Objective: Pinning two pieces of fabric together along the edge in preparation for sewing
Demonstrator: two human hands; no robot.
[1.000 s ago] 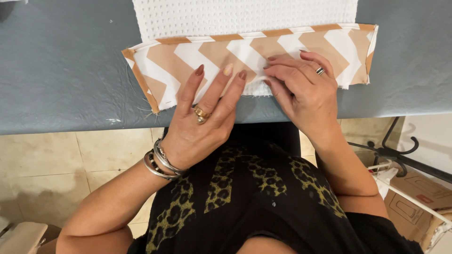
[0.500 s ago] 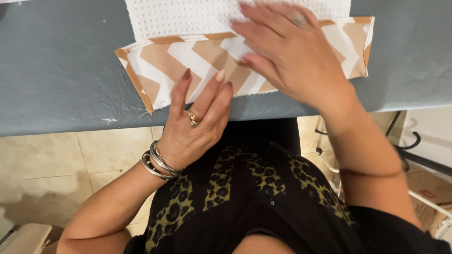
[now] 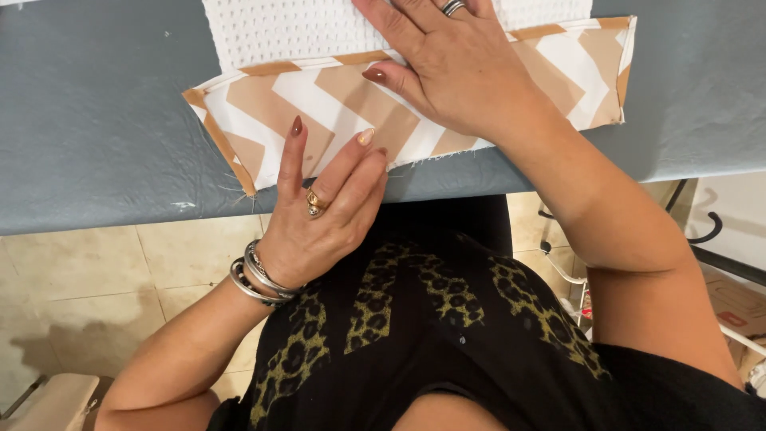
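Observation:
A folded strip of tan and white zigzag fabric (image 3: 271,120) lies across a grey padded board (image 3: 96,136). A white waffle-textured cloth (image 3: 279,28) lies under its far edge. My left hand (image 3: 319,215), with a gold ring and several silver bangles, rests fingers spread on the near edge of the zigzag fabric. My right hand (image 3: 455,68), wearing a silver ring, lies flat with the palm down over the fabric's middle and reaches onto the white cloth. Neither hand grips anything.
The board's near edge runs just above my lap. Beige floor tiles (image 3: 104,271) show below on the left. A metal frame and a cardboard box (image 3: 738,307) stand at the lower right.
My right hand has slid away from me, from the fabric's near edge up over its middle onto the white cloth. My left hand has stayed pressed on the near edge.

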